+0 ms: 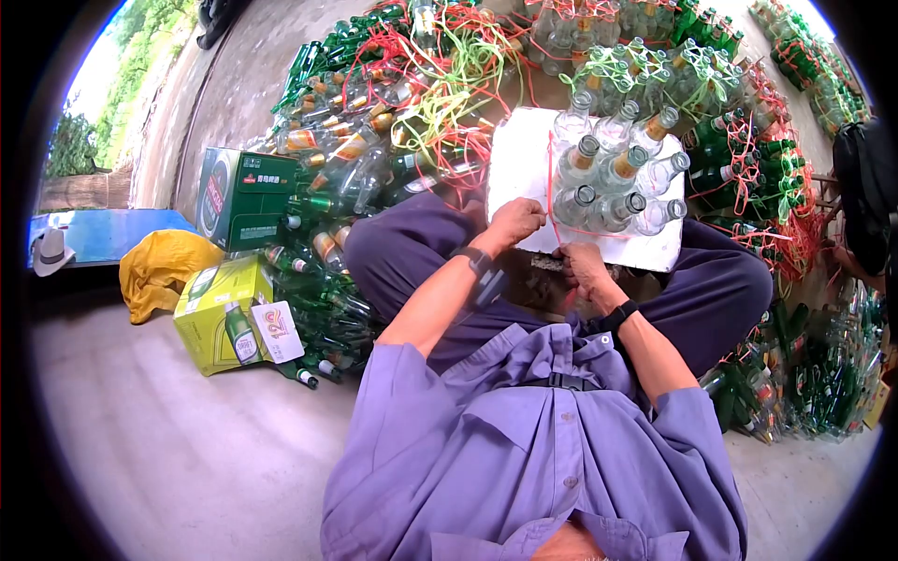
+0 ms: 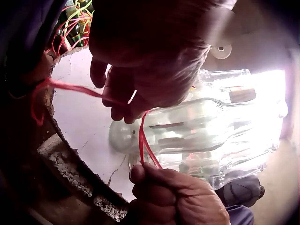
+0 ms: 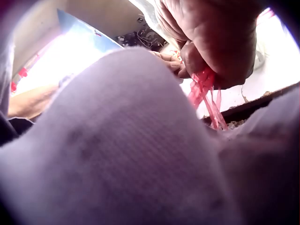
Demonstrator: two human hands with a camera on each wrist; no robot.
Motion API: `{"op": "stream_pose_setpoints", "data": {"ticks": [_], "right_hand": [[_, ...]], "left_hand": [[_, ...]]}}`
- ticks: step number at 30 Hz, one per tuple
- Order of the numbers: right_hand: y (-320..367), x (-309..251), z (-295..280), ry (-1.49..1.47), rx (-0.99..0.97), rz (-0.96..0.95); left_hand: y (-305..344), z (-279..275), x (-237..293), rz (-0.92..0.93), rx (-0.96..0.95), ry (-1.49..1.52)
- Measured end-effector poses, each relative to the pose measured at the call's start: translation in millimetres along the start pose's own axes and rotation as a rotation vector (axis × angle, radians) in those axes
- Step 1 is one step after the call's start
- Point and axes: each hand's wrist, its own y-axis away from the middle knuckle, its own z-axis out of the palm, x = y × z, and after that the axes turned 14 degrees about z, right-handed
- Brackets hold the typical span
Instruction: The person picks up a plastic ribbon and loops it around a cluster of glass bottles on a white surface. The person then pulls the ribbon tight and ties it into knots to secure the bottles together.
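Several clear glass bottles (image 1: 620,170) stand upright in a tight group on a white-topped board (image 1: 517,150) before the seated person. Red plastic string (image 2: 70,86) runs around the lower part of the group. Beside the bottles, at the board's near left, the left hand (image 1: 517,222) has its fingers curled on the string, a loop trailing from it in the left wrist view. Low at the near edge, the right hand (image 1: 587,266) pinches string between thumb and finger. Below that fist, in the right wrist view, hangs a bunch of red strands (image 3: 205,89).
Bottles (image 1: 360,173) lie piled at the left, with red and green string (image 1: 468,70) over them. Tied bundles (image 1: 645,75) stand behind the board and to its right. A green carton (image 1: 253,192), a yellow-green carton (image 1: 220,313) and a yellow bag (image 1: 164,266) sit left.
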Motion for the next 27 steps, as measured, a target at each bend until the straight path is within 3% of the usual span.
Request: {"op": "stream_pose_setpoints", "data": {"ticks": [3,7,10,12,16,22,24,25,27], "right_hand": [[13,-6,17,-0.076,-0.052,0.097],[17,-10,27,-0.109,-0.21,0.197],[4,-5,32,-0.113,-0.32,0.242],[-2,-2,36,-0.144,-0.364,0.283],[-7,6,42,-0.18,-0.264,0.363],[-2,16,36,-0.059,-0.36,0.28],[9,11,38,0.113,-0.18,0.186],[7,13,34,0.114,-0.183,0.19],[12,11,25,0.404,-0.024,-0.151]], "left_hand": [[4,-2,10,0.078,0.025,-0.104],[9,-2,25,-0.003,0.028,-0.122],[7,6,23,-0.141,0.046,0.073],[9,8,22,-0.204,0.042,0.451],[13,2,36,-0.305,0.025,0.646],[13,7,44,-0.5,0.126,0.83],[11,11,31,-0.394,0.126,0.837],[9,14,24,-0.398,0.128,0.838],[9,14,26,-0.391,0.129,0.71]]}}
